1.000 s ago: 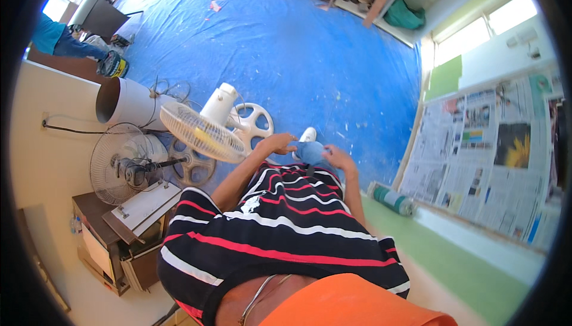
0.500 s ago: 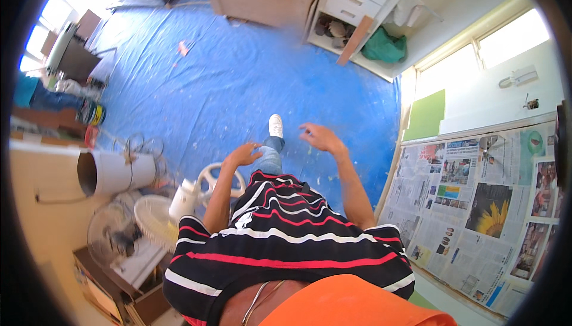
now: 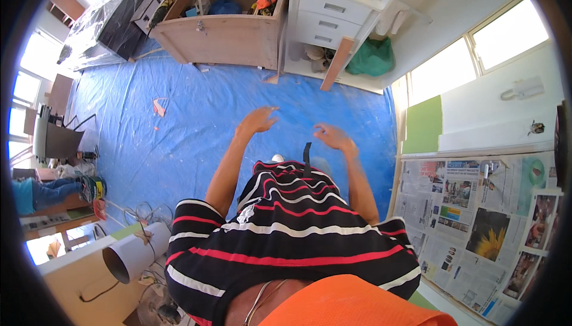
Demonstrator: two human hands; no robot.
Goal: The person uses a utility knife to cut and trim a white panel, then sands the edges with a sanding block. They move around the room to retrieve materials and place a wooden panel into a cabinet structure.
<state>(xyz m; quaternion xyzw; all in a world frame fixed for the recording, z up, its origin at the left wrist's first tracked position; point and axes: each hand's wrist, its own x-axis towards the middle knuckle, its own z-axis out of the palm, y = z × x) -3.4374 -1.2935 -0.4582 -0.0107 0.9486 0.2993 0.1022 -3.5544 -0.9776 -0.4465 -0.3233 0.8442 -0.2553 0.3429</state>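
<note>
Head view, left hand: the left hand (image 3: pixel 257 120) is raised in front of the body over the blue tarp (image 3: pixel 196 111), fingers loosely spread and curled, holding nothing.
Head view, right hand: the right hand (image 3: pixel 333 137) is also lifted, a little lower and apart from the left, fingers half bent and separated, palm down, with nothing in it.
Head view, nearest thing: a dark strap (image 3: pixel 307 152) stands just below and between the two hands, at the front of the striped shirt (image 3: pixel 286 230); whether it hangs from the shirt or from something beneath cannot be told.
Head view, floor ahead: the tarp is speckled with paint, and a small scrap (image 3: pixel 159 106) lies on it to the left, well apart from both hands.
Head view, far edge: a wooden crate (image 3: pixel 223 34) with tools and a white drawer unit (image 3: pixel 330 19) stand beyond the tarp; a green bag (image 3: pixel 372 58) sits by the wall.
Head view, right side: newspaper sheets (image 3: pixel 476 213) cover the floor under the window.
Head view, left side: a white pipe (image 3: pixel 134 254) lies near cables at the tarp's edge.
Doing it well: with both hands free and forward, it seems wise for the person to watch the cables and tarp folds underfoot.
</note>
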